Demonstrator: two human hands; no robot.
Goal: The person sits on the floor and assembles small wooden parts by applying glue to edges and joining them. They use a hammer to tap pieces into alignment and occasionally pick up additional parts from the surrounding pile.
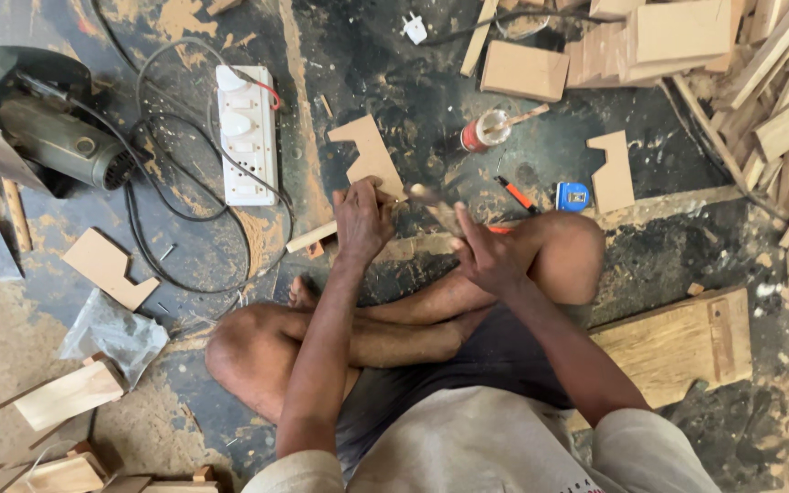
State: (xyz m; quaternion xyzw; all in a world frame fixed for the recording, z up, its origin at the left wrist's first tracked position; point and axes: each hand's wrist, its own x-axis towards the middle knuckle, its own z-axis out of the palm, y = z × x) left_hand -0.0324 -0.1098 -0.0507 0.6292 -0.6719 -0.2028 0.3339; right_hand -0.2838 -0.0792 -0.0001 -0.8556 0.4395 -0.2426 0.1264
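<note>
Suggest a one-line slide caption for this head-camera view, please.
Seated cross-legged on a dusty floor, left hand steadies a notched wooden cutout while right hand holds a wooden-handled tool.

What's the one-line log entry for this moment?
left hand: steadies notched wood piece | right hand: grips hammer | floor: power strip

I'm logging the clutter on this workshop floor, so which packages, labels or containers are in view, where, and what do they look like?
Small jar: beyond the hands, lying on its side; red label, clear end.
Plastic bag: floor at left; crumpled, grey, translucent.
Tape measure: by the right knee; small blue case, pale label.
No signs or screens.
</note>
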